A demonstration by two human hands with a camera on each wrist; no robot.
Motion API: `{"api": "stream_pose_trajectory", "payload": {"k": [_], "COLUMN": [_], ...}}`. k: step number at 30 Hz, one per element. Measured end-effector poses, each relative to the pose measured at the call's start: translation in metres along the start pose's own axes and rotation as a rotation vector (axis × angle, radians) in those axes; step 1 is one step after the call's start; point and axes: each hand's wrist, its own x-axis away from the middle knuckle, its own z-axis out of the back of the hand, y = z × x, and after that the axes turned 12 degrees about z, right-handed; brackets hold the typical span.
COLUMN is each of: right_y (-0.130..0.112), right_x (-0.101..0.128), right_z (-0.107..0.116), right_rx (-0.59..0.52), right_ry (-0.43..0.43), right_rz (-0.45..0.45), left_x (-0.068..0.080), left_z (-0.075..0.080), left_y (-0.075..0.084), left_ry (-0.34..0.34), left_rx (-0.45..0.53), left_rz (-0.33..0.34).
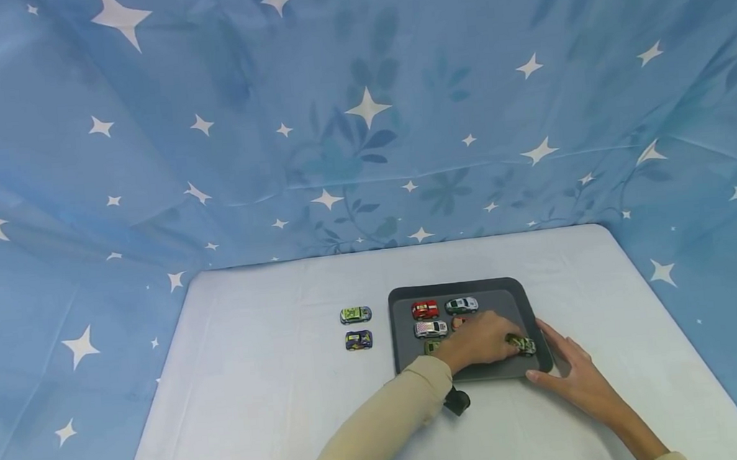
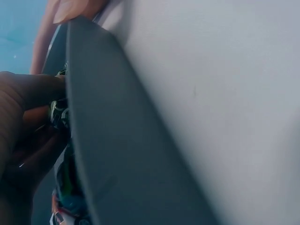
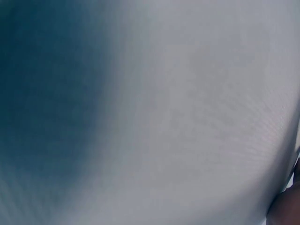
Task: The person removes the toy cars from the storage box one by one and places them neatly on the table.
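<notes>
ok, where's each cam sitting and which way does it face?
Head: worn on the head, looks forward and down at the table and tray; both forearms and hands show.
Left wrist: low beside the tray rim, looking along it; left fingers pinch a car.
Right wrist: close over blurred white tabletop; only a sliver of hand at the right edge.
Head and left wrist share the tray and the pinched car.

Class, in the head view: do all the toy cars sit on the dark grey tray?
No: a green toy car and a blue toy car stand on the white table.
</notes>
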Motion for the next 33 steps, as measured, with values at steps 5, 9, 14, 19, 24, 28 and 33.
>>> {"api": "stream_pose_trajectory", "payload": {"k": [5, 9, 14, 19, 24, 28, 33], "right_y": [-0.002, -0.003, -0.002, -0.001, 0.0, 0.0, -0.002], "right_x": [0.0, 0.001, 0.001, 0.0, -0.001, -0.001, -0.001], "right_z": [0.0, 0.0, 0.0, 0.001, 0.001, 0.0, -0.001], "right_rx": [0.004, 0.012, 0.0, 0.024, 0.032, 0.022, 0.024], "right_ry": [-0.012, -0.028, -0.037, -0.034, -0.028, -0.029, -0.027], "right_rz": [-0.019, -0.048, -0.058, -0.048, -0.03, -0.045, -0.061], "left_x": [0.004, 0.009, 0.014, 0.019, 0.028, 0.038, 0.052], "left_z": [0.009, 0.015, 0.024, 0.034, 0.046, 0.054, 0.062], "left_y": [-0.003, -0.008, -0.019, -0.03, -0.038, -0.044, -0.051], "left_ry": [-0.012, -0.013, -0.006, 0.012, 0.014, 0.013, 0.05], "left_rx": [0.069, 0.121, 0.16, 0.137, 0.144, 0.17, 0.186], "left_rz": [0.001, 0.012, -0.028, -0.053, -0.06, -0.052, -0.038]}}
